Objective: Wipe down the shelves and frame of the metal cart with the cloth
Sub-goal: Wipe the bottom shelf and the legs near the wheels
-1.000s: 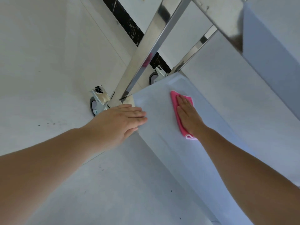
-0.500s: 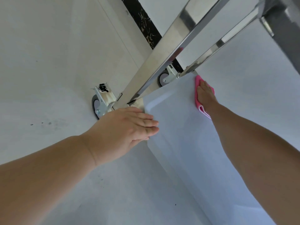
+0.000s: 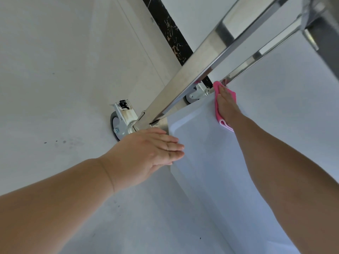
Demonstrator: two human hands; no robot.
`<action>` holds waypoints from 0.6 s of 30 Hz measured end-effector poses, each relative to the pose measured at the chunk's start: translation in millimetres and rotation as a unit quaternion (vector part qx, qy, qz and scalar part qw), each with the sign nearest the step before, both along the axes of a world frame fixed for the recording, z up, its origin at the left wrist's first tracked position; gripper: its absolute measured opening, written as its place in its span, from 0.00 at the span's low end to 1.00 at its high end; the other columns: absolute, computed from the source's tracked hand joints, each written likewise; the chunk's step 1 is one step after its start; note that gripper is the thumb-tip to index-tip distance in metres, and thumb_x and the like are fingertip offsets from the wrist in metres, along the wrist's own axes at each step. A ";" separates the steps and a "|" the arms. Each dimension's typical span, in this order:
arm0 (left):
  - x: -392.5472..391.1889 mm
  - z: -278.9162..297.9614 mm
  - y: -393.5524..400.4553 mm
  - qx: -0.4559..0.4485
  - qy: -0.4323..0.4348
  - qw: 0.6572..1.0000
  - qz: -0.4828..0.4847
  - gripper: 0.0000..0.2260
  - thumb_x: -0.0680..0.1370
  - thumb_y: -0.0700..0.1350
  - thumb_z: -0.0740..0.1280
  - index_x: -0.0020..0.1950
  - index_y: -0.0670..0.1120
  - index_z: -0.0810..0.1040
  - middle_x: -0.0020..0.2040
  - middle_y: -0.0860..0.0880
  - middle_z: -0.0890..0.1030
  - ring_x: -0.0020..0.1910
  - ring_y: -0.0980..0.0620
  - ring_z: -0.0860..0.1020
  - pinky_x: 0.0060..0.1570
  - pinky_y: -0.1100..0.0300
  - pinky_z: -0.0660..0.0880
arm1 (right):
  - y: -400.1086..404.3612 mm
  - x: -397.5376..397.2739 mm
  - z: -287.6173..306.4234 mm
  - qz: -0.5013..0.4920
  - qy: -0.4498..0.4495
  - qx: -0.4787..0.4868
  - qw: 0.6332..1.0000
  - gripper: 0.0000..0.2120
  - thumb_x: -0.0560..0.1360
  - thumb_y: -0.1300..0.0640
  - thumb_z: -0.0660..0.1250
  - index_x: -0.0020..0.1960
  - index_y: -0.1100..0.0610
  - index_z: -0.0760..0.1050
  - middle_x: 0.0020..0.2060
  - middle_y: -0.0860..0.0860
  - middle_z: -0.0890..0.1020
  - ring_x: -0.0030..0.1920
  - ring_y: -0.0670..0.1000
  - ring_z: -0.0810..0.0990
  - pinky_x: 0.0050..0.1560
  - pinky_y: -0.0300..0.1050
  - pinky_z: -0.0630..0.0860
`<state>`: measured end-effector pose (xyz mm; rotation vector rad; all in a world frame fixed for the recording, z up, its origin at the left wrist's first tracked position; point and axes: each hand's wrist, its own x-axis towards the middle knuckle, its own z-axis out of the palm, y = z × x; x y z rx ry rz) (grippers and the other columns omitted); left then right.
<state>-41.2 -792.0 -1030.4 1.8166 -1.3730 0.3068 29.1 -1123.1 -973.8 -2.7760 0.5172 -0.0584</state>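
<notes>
Cloth half hidden under flat right hand, left hand flat on shelf edge

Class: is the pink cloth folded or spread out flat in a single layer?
Folded. The cloth shows doubled layers with a rounded fold at its near end, under the flat right hand on the shelf.
</notes>
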 end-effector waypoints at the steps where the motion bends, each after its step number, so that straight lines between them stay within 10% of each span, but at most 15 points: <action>1: 0.0 -0.2 0.1 0.001 -0.002 1.000 0.001 0.12 0.73 0.41 0.70 0.56 0.48 0.82 0.56 0.53 0.81 0.58 0.53 0.78 0.63 0.60 0.67 | 6.3 -3.3 0.0 0.016 -0.006 -0.005 1.000 0.22 0.81 0.57 0.49 0.75 0.56 0.55 0.75 0.51 0.57 0.75 0.48 0.54 0.75 0.48 0.52; 18: -38.7 20.7 51.2 0.075 -0.081 0.994 0.008 0.14 0.69 0.33 0.72 0.53 0.42 0.82 0.57 0.46 0.82 0.58 0.46 0.78 0.58 0.42 0.74 | 112.0 -90.6 2.5 0.193 0.106 -0.187 0.957 0.26 0.81 0.48 0.40 0.75 0.53 0.35 0.76 0.51 0.42 0.75 0.48 0.39 0.71 0.42 0.35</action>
